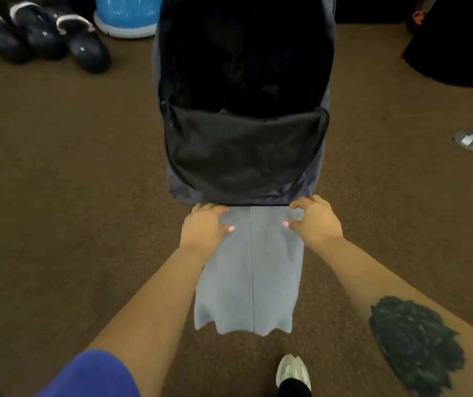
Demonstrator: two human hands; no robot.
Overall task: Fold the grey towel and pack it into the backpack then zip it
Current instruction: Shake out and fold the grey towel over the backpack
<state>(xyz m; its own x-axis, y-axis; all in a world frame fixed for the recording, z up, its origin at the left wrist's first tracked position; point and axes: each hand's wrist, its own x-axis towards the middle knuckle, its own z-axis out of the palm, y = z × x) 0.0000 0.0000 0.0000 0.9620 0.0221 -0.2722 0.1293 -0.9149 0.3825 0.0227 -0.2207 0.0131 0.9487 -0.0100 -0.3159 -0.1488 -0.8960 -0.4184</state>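
Observation:
The grey towel [249,270] is folded into a long narrow strip with a seam down its middle. It hangs from both hands, its lower end loose above the floor. My left hand [203,224] grips its top left corner, and my right hand [315,222] grips its top right corner. Directly beyond the towel's top edge stands the dark backpack [243,156]. Its main compartment gapes wide, with a black interior and the front flap folded toward me.
Brown carpet covers the floor all around. Dark shoes [37,32] and a blue-and-white ball stand [127,15] lie at the far left. A grey golf putter head [467,140] rests at the right. My shoe [292,371] is below the towel.

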